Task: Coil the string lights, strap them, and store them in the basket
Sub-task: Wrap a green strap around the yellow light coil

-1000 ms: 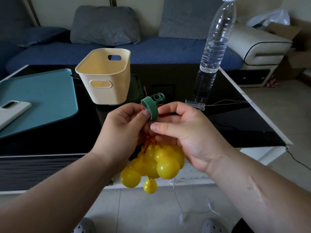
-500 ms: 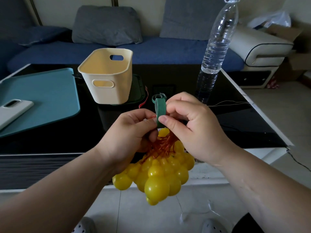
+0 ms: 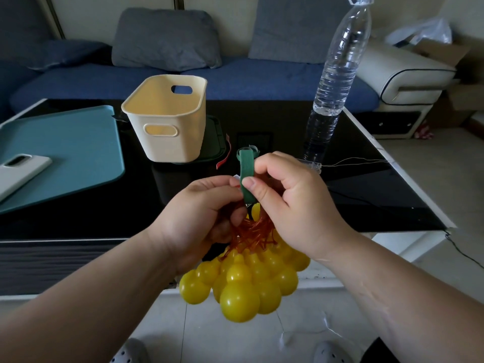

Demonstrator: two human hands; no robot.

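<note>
A bunch of round yellow plastic string-light bulbs on tangled orange wire (image 3: 243, 281) is held in the air just in front of the near edge of the glossy black desk (image 3: 366, 195). The wire bundle is gripped at its top by the left hand (image 3: 199, 224), whose fingers are curled closed around it, and the bulbs hang below both hands. A green fabric strap (image 3: 247, 176) is pinched between the thumb and forefinger of the right hand (image 3: 293, 203); the strap stands upright above the wire bundle, with its top end folded into a small loop. The remaining fingers of the right hand are curled loosely.

A cream plastic basket with cut-out handles (image 3: 167, 119) stands on the desk at 11 o'clock from the hands, well apart from them, and is seen to be open at the top. A teal mat (image 3: 65, 150) lies at 9 o'clock, with a white phone (image 3: 18, 169) resting on it. A clear plastic water bottle (image 3: 337, 72) stands upright at 1 o'clock. A thin pale wire (image 3: 358, 162) runs across the desk near the bottle's base. A blue sofa with grey cushions (image 3: 235, 79) is seen behind the desk.
</note>
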